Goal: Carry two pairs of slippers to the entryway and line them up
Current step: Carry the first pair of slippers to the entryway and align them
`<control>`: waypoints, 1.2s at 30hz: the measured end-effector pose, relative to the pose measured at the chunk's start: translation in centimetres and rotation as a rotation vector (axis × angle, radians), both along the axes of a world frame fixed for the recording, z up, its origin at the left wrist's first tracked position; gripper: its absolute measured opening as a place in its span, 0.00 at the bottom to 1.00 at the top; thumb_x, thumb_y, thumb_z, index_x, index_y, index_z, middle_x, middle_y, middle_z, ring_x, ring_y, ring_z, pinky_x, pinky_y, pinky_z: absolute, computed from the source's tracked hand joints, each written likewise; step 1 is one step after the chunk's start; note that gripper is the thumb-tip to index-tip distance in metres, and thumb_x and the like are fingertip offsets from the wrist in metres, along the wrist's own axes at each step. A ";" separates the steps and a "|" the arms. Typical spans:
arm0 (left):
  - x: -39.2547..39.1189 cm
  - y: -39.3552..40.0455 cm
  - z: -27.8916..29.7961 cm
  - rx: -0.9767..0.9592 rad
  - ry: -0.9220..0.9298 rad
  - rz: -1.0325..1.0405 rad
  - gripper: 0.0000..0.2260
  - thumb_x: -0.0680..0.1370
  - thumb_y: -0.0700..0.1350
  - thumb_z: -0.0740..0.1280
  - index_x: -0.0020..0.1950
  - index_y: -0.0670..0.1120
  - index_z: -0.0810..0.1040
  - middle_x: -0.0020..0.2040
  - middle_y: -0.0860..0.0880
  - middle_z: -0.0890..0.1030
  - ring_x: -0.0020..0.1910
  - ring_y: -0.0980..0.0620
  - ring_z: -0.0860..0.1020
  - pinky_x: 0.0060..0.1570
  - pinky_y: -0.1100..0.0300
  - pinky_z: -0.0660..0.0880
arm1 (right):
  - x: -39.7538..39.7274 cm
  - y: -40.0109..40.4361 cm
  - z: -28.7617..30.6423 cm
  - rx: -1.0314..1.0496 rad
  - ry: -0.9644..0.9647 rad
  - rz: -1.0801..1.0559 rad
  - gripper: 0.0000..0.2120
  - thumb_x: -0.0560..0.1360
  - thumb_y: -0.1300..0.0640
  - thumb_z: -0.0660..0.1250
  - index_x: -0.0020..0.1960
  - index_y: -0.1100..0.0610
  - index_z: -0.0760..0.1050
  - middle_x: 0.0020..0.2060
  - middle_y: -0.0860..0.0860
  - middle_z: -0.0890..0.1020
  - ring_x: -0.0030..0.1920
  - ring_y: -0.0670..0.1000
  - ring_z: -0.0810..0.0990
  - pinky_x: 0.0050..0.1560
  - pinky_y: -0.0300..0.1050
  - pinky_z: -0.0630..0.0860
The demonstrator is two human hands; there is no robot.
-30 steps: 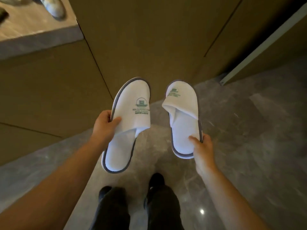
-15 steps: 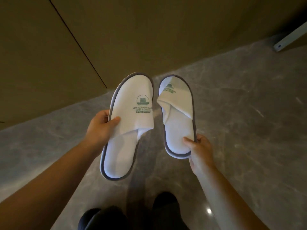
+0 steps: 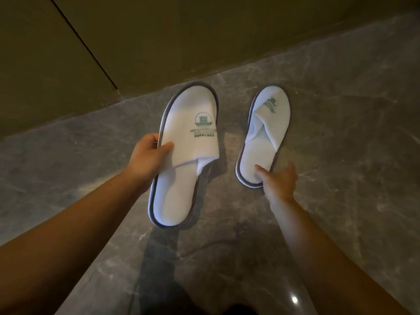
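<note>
Dark patch at the bottom edge, probably the person's legs, too dark to tell. Grey marble floor (image 3: 341,155) with a small light glare low right. Both bare forearms reach forward from the bottom corners.

Left hand (image 3: 147,155) clamped on the left slipper (image 3: 181,173): thumb on top of the white upper's edge, fingers wrapped under the outer rim. Slipper is white with grey trim, green logo on the upper, toe pointing away toward the wall, heel toward the camera. It looks lifted off the floor, shadow under its right side.

Right hand (image 3: 279,183) pinches the heel of the right slipper (image 3: 263,137): thumb pressed on the insole, fingers behind the back rim. Same white slipper, upper creased and folded, logo near the toe. It sits low, at or just above the floor; contact cannot be told. The slippers are side by side, apart, with bare floor between them, toes near the wall base.

Farthest: olive-brown wall panels (image 3: 204,42) with a dark vertical seam upper left.
</note>
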State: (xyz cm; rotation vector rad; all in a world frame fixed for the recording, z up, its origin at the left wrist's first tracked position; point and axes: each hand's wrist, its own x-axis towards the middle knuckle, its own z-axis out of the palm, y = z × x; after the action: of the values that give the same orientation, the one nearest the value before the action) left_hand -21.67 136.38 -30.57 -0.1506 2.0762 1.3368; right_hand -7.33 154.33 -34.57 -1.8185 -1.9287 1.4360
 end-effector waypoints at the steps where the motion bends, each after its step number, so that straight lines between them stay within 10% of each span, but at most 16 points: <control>1: 0.1 0.3 0.1 0.013 -0.012 0.022 0.10 0.75 0.42 0.61 0.54 0.39 0.73 0.55 0.37 0.77 0.53 0.39 0.76 0.56 0.40 0.75 | 0.0 -0.4 0.5 0.034 0.006 0.060 0.33 0.65 0.56 0.73 0.64 0.62 0.62 0.63 0.61 0.71 0.62 0.61 0.71 0.64 0.57 0.70; 8: 0.8 0.3 -0.1 0.195 -0.108 0.105 0.12 0.76 0.41 0.60 0.56 0.37 0.70 0.51 0.41 0.78 0.50 0.44 0.76 0.46 0.52 0.76 | -2.1 -7.2 3.1 -0.467 0.274 0.308 0.15 0.72 0.56 0.65 0.57 0.56 0.69 0.50 0.49 0.76 0.53 0.50 0.76 0.53 0.42 0.73; 13: -0.5 -2.9 0.8 0.260 -0.109 0.184 0.14 0.76 0.39 0.61 0.60 0.38 0.66 0.50 0.43 0.77 0.47 0.46 0.77 0.45 0.53 0.77 | -4.0 -10.1 3.8 -0.415 0.279 0.430 0.08 0.72 0.58 0.65 0.49 0.51 0.67 0.41 0.47 0.77 0.43 0.47 0.77 0.41 0.40 0.74; 17: -0.8 -8.8 -0.8 0.039 0.002 0.063 0.23 0.73 0.44 0.65 0.66 0.44 0.62 0.51 0.48 0.77 0.48 0.52 0.76 0.44 0.62 0.74 | -5.7 -11.5 3.2 -0.305 0.134 0.619 0.08 0.73 0.57 0.64 0.50 0.51 0.67 0.47 0.52 0.76 0.50 0.55 0.77 0.54 0.55 0.75; 30: -0.5 -21.8 -9.0 -0.766 0.218 -0.526 0.41 0.68 0.59 0.67 0.72 0.55 0.46 0.77 0.48 0.42 0.75 0.42 0.41 0.71 0.42 0.51 | -9.9 -19.3 -3.2 -0.164 0.035 0.778 0.12 0.74 0.53 0.63 0.55 0.57 0.71 0.50 0.55 0.78 0.50 0.55 0.77 0.48 0.48 0.76; 36: 0.3 -23.3 -10.1 -0.828 0.260 -0.575 0.42 0.68 0.61 0.66 0.73 0.53 0.43 0.76 0.45 0.40 0.74 0.40 0.40 0.72 0.42 0.48 | -8.9 -21.5 -3.9 0.220 -0.119 0.900 0.36 0.67 0.48 0.70 0.68 0.57 0.58 0.66 0.58 0.67 0.65 0.57 0.65 0.66 0.55 0.66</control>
State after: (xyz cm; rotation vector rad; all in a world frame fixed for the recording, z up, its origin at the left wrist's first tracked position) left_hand -21.35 113.04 -40.67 0.2694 2.5082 0.1226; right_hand -16.19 132.83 -38.45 -0.9586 -3.0213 1.1934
